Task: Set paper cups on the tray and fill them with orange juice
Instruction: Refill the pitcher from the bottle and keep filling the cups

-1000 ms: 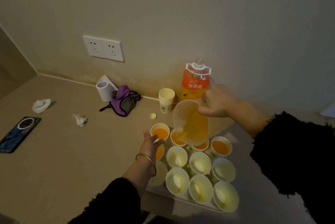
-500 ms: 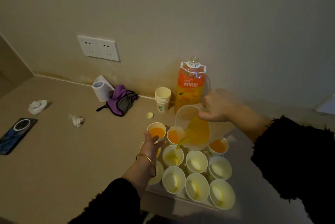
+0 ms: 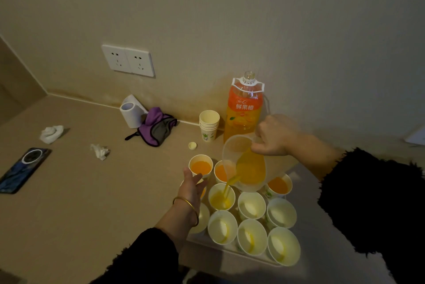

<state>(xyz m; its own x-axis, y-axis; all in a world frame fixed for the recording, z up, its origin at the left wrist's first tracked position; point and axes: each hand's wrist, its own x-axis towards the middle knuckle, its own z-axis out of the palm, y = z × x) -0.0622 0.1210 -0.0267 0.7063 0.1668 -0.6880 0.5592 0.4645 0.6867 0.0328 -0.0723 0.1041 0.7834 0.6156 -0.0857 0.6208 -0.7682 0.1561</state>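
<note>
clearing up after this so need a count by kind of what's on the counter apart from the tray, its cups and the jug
crumpled tissues: 2
phone: 1
white roll: 1
purple cloth: 1
bottle cap: 1
stack of paper cups: 1
juice bottle: 1
total: 8

Clear plastic jug (image 3: 247,164), paper cups (image 3: 251,205), matt counter (image 3: 92,191).

Dim room, plain beige wall (image 3: 230,7) at the far side, double white socket (image 3: 128,60) left, tan counter (image 3: 80,191) below
</note>
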